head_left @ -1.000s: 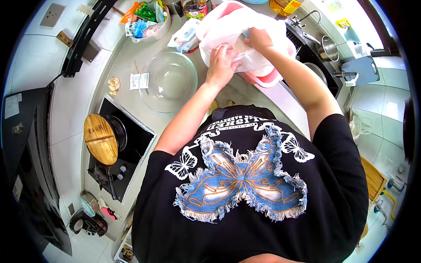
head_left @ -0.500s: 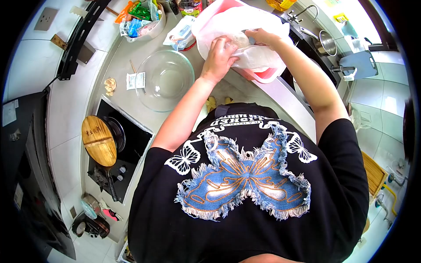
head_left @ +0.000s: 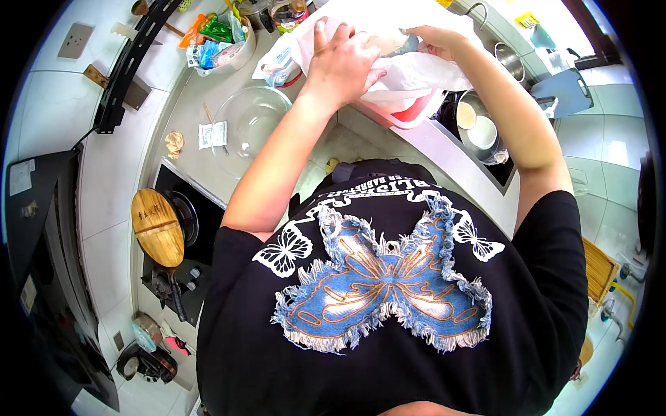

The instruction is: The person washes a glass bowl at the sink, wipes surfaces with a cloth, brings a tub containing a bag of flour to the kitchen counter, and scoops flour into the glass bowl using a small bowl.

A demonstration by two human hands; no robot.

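A large white plastic bag (head_left: 416,76) is spread in and over a pink tub (head_left: 406,116) at the top of the view. My left hand (head_left: 340,66) lies on the bag's near left side, its fingers spread and the thumb apart. On the far right side of the bag, my right hand (head_left: 440,43) has its fingers curled around the plastic at the opening. A greyish patch shows in the bag between both hands. Left of the tub stands a clear glass bowl (head_left: 253,121), partly behind my left forearm.
Beside the bowl lie a small white packet (head_left: 213,134) and a crumpled brown scrap (head_left: 174,144). A basket of packages (head_left: 225,55) stands farther back. A pan with a wooden lid (head_left: 158,227) sits on the left hob; a sink with bowls (head_left: 479,132) is at right.
My left hand has gone from pinching the plastic to lying spread on it. The bag has risen and spread wider over the tub. More of the bowls at right now shows.
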